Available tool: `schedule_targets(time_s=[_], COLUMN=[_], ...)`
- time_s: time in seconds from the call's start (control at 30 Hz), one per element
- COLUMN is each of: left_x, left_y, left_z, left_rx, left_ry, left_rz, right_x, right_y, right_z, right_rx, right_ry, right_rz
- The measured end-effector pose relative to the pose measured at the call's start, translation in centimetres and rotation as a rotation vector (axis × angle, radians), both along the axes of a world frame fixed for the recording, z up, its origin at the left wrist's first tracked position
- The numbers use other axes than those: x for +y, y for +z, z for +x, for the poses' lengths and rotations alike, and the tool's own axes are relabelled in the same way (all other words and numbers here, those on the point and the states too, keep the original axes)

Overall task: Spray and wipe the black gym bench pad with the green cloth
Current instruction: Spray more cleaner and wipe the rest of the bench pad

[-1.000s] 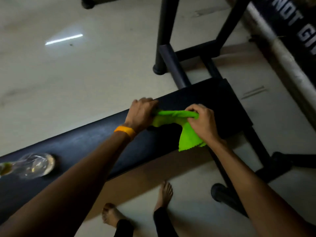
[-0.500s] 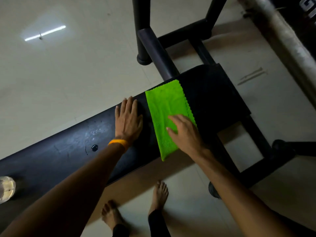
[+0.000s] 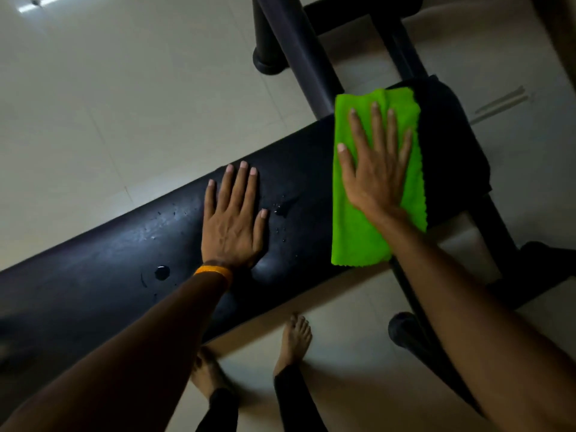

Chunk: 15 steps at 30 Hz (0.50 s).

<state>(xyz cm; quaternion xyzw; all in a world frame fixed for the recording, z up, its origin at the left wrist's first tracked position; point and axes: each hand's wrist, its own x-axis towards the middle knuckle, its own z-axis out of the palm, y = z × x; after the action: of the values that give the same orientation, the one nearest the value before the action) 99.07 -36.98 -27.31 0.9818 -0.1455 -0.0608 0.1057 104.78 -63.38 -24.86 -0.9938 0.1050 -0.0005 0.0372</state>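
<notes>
The black gym bench pad (image 3: 109,275) runs from the lower left up to the right, with water droplets on its middle. A bright green cloth (image 3: 352,238) lies spread flat across the pad near its right end. My right hand (image 3: 377,163) presses flat on the cloth with straight, spread fingers. My left hand (image 3: 232,216), with an orange band at the wrist, rests flat on the bare pad left of the cloth, fingers straight. No spray bottle is in view.
The bench's black metal frame (image 3: 299,60) rises behind the pad, with legs and rubber feet (image 3: 405,330) at the right. My bare feet (image 3: 294,338) stand on the pale tiled floor (image 3: 109,104) just under the pad's near edge.
The cloth went from bunched between both hands to spread flat. My right hand slid with it toward the pad's right end and now lies fully on it. My left hand stays flat.
</notes>
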Motion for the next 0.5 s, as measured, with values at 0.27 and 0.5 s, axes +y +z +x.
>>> schedule_targets(time_s=[0.27,0.5], left_x=[0.1,0.2], left_y=[0.0,-0.2], left_z=[0.1,0.0], left_rx=[-0.013,0.004], left_ry=[0.009,0.014], left_rz=[0.005,0.008], right_x=[5.4,2.5], right_y=[0.2,0.0], right_z=[-4.4,-0.8], right_rx=[0.106,-0.02], right_ry=[0.439,-0.21], right_rz=[0.042,0.028])
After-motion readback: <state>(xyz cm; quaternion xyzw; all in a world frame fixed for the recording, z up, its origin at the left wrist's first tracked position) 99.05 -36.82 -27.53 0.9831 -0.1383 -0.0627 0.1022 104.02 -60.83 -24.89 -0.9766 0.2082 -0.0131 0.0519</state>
